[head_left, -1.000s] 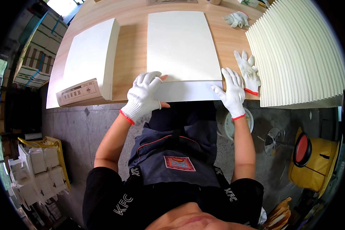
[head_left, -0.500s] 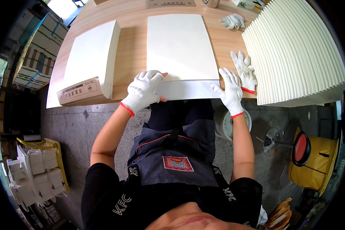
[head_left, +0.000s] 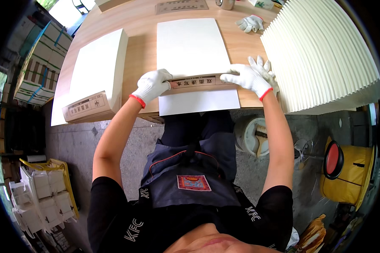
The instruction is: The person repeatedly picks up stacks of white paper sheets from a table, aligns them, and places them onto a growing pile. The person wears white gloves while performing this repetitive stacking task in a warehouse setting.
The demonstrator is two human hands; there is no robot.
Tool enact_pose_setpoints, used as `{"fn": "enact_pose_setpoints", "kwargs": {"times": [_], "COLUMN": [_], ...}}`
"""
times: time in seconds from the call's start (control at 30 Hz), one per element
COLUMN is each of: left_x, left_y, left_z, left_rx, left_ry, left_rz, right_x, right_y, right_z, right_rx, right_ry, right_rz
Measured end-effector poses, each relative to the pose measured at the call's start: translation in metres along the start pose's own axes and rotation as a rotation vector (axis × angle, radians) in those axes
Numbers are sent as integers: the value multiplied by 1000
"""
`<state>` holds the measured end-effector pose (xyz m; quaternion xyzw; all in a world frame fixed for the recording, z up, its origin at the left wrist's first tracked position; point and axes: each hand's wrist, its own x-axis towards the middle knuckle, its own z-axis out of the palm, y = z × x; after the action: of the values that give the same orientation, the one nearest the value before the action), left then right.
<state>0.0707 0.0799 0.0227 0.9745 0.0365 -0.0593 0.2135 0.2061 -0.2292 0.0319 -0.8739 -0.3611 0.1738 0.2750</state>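
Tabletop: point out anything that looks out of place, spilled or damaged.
A crumpled glove farther off and a flatter glove partly hidden by the right hand look stray: both lie unworn beside the tall pale stack, amid working materials. Nothing looks spilled or damaged.

Light on the table (head_left: 140, 50) is even and strong, leaving the white paper (head_left: 190, 44) almost without detail. An opening (head_left: 65, 16) at upper left is blown out. The floor (head_left: 78, 143) looks dimmer. Fisheye distortion bends the table's edges, and black fills the corners
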Motion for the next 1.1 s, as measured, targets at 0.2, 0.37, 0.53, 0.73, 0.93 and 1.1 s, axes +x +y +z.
{"fn": "enact_pose_setpoints", "kwargs": {"times": [0.2, 0.37, 0.53, 0.73, 0.93, 1.1], "left_x": [14, 33, 84, 107, 107, 109], "left_y": [8, -7, 64, 98, 96, 92], "left_z": [-7, -7, -29, -14, -15, -17], "left_rx": [-112, 120, 671, 982, 897, 854], "left_ry": [-131, -165, -694, -809, -817, -796], "left_rz": [-207, 90, 332, 498, 508, 604], "right_x": [28, 25, 22, 1, -22, -13], "right_y": [36, 28, 32, 27, 85, 11], "right_z": [28, 41, 49, 38, 11, 45], "right_rx": [60, -11, -67, -411, -772, -604], "right_ry": [91, 261, 357, 629, 454, 288], "right_rz": [132, 13, 0, -135, 132, -528]}}
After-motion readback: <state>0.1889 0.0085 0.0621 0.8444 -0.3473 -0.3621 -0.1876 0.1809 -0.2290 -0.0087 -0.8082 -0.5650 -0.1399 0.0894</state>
